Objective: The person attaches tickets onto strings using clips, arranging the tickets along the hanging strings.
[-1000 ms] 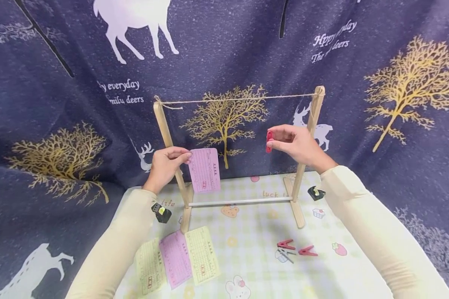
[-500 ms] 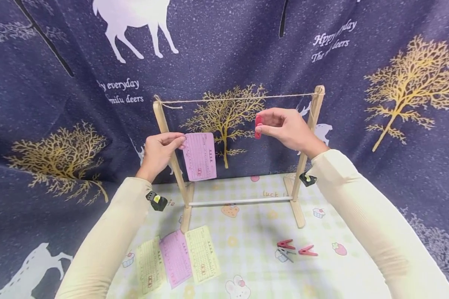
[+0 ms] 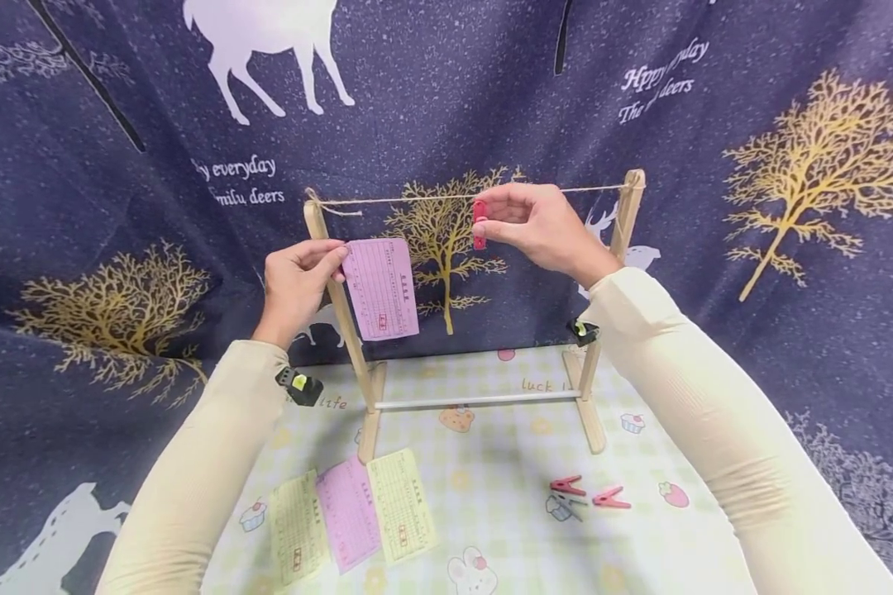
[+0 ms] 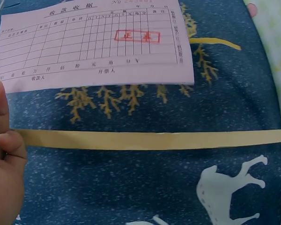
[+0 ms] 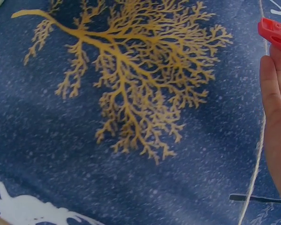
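Note:
My left hand (image 3: 298, 285) pinches a pink receipt slip (image 3: 382, 289) by its upper left corner, in front of the rack's left post. In the left wrist view the printed slip (image 4: 93, 47) has a red stamp, and part of my left hand (image 4: 7, 154) shows at the edge. My right hand (image 3: 543, 227) pinches a red clothespin (image 3: 479, 225) upright between thumb and fingers. That hand is near the string (image 3: 387, 201) tied between the two posts. The right wrist view catches the clothespin (image 5: 276, 33) close to the string, apart from the slip.
A wooden rack (image 3: 346, 330) with a white crossbar (image 3: 484, 402) stands on a checked tablecloth (image 3: 506, 512). Two yellow slips (image 3: 402, 506) and another pink slip (image 3: 350, 514) lie front left. Red clothespins (image 3: 612, 497) and a grey one (image 3: 568, 502) lie front right. A dark curtain (image 3: 446, 99) hangs behind.
Both hands have risen toward the string. The left has drifted slightly left with the pink slip, while the right has moved left with the red clothespin. Things on the table have stayed put.

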The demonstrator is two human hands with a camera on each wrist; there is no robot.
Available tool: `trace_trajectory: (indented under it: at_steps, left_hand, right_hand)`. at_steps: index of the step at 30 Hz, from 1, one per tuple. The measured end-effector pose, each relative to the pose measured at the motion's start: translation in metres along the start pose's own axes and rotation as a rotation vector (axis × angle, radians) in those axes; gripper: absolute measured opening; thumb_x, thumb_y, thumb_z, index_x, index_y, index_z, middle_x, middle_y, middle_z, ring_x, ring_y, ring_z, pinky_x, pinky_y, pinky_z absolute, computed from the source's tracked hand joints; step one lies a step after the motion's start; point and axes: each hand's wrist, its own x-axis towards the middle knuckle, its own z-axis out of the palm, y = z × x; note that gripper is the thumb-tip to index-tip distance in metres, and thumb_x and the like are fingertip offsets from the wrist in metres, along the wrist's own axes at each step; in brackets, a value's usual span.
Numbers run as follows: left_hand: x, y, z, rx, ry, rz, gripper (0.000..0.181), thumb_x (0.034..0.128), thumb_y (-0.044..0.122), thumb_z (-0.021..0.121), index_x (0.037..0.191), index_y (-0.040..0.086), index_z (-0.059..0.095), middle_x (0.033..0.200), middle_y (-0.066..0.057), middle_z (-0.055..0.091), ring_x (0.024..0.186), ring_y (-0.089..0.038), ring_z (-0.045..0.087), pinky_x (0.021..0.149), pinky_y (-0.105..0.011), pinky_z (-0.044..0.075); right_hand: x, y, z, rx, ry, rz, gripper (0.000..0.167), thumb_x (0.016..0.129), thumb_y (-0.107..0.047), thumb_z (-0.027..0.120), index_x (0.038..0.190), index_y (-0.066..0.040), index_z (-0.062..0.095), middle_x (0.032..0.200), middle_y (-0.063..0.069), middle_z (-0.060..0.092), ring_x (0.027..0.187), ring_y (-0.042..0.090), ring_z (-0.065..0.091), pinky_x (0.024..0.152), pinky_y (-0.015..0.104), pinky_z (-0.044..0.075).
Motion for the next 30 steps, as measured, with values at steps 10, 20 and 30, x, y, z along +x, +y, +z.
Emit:
trace_trajectory:
  at_steps: [10,20,30]
  left_hand:
    - [0.008,0.009,0.001,-0.068,0.096,0.041,0.021,0.0895,0.007,0.076,0.102,-0.009,0.072,0.071,0.013,0.069,0.052,-0.003,0.062,0.056,-0.018,0.050]
    - [0.012,0.011,0.010,-0.105,0.222,0.085,0.018,0.0914,0.010,0.074,0.101,-0.005,0.075,0.071,0.006,0.071,0.053,-0.003,0.064,0.057,-0.015,0.050]
    - [0.008,0.018,0.026,-0.018,0.375,0.102,0.020,0.0936,0.015,0.072,0.102,-0.002,0.076,0.070,-0.009,0.071,0.053,-0.001,0.061,0.050,-0.014,0.042]
  right_hand:
    - [0.020,-0.015,0.013,0.016,-0.032,-0.025,0.035,0.089,-0.010,0.077,0.120,0.001,0.068,0.108,0.014,0.073,0.100,0.018,0.070,0.089,0.030,0.054]
    - [0.037,-0.026,0.027,0.046,-0.026,-0.045,0.037,0.088,-0.011,0.078,0.122,0.001,0.068,0.106,0.012,0.073,0.096,0.017,0.071,0.088,0.030,0.054]
    - [0.057,-0.035,0.046,0.070,-0.046,-0.075,0.037,0.089,-0.013,0.077,0.122,0.001,0.068,0.110,0.011,0.073,0.097,0.015,0.070,0.087,0.028,0.052]
